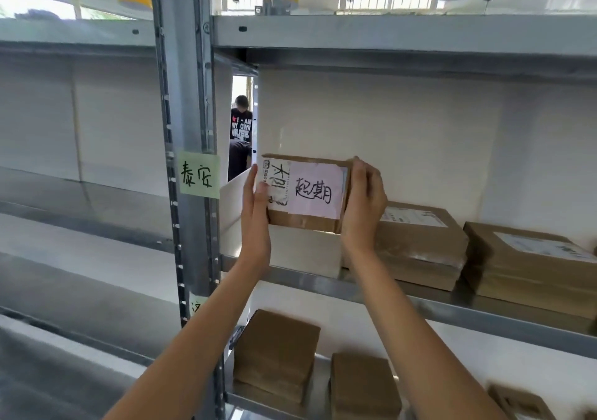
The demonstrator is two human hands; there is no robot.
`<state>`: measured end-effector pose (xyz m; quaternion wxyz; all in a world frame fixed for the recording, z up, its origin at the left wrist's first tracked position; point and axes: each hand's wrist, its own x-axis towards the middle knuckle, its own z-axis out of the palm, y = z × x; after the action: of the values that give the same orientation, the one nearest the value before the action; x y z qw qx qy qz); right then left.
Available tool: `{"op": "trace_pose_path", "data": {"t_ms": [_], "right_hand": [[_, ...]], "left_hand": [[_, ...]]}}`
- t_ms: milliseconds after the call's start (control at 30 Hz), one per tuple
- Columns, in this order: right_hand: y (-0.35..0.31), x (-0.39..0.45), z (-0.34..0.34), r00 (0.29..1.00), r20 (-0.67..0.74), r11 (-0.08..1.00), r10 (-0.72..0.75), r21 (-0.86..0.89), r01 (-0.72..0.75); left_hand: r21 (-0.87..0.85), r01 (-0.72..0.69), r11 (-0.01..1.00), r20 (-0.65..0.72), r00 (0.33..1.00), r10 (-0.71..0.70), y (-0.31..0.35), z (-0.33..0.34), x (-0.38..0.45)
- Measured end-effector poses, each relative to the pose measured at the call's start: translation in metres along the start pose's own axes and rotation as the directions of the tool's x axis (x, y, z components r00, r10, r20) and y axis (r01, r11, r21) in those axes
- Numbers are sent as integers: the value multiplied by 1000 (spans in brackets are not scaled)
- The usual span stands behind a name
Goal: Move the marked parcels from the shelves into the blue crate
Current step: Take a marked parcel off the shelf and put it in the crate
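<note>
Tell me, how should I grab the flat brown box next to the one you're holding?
Probably by its two short ends, from the front. The flat brown box lies atop another parcel on the shelf, its front edge facing out, with another stack close on its right.

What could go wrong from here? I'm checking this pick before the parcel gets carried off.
The left hand and right hand pinch the marked parcel only by its short ends, lifted above the shelf, so it may slip. Swinging it rightward could knock the stacked parcels. The blue crate is out of view.
</note>
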<state>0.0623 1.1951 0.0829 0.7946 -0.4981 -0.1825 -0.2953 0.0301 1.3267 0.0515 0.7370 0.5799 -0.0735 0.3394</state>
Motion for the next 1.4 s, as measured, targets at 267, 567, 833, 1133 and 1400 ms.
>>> {"op": "trace_pose_path", "data": {"t_ms": [267,567,833,1133,1400], "right_hand": [[-6,-7,-18,960,136,966,244,54,-253],[-50,-19,-42,972,-37,972,233,-26,-234],[-90,-48,-140,947,-292,985,133,-67,-159],[-122,-103,-280,774,-633,950,5,-240,-202],[-187,-158,-383,583,-798,893,-154,-365,-263]], "left_hand": [[64,12,998,85,996,-18,10,16,-20],[77,-199,977,125,974,189,31,44,-49],[-105,-17,994,332,942,52,10,112,-106],[-171,313,934,603,783,-152,-52,202,-212],[-52,487,872,794,549,-259,-56,279,-315]]}}
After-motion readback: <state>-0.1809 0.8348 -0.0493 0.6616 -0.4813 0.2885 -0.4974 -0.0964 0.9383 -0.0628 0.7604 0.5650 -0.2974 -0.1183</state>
